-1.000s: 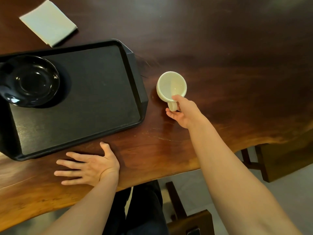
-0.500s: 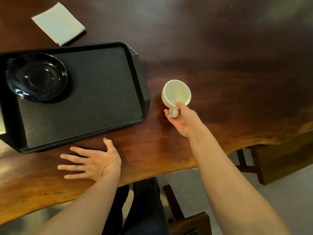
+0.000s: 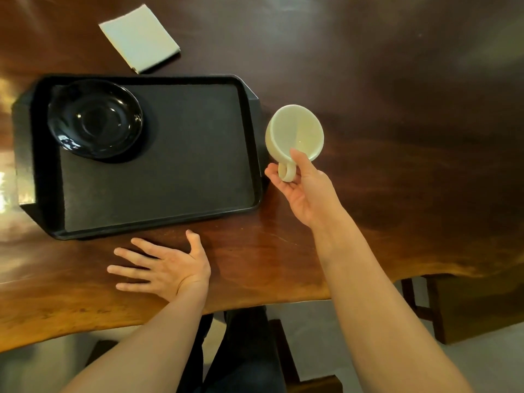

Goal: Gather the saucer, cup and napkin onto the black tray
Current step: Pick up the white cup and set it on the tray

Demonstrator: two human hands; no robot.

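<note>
My right hand (image 3: 304,188) grips the handle of a cream cup (image 3: 293,134), held tilted in the air just off the right end of the black tray (image 3: 175,165). A glossy black saucer (image 3: 95,120) rests in the tray's far left corner. Beyond the tray's far edge a folded pale napkin (image 3: 140,38) lies flat on the dark wooden table (image 3: 397,137). My left hand (image 3: 164,268) lies palm down with fingers spread on the wood, just in front of the tray's near edge.
The table's wavy near edge runs below my arms, with my dark trousers (image 3: 243,350) and a chair seat beneath it. A wooden stool or bench (image 3: 467,302) stands under the table at the right.
My right hand has lifted the cup off the table by its handle and tipped it, bringing it toward the tray's right end. My left hand has stayed flat on the wood.
</note>
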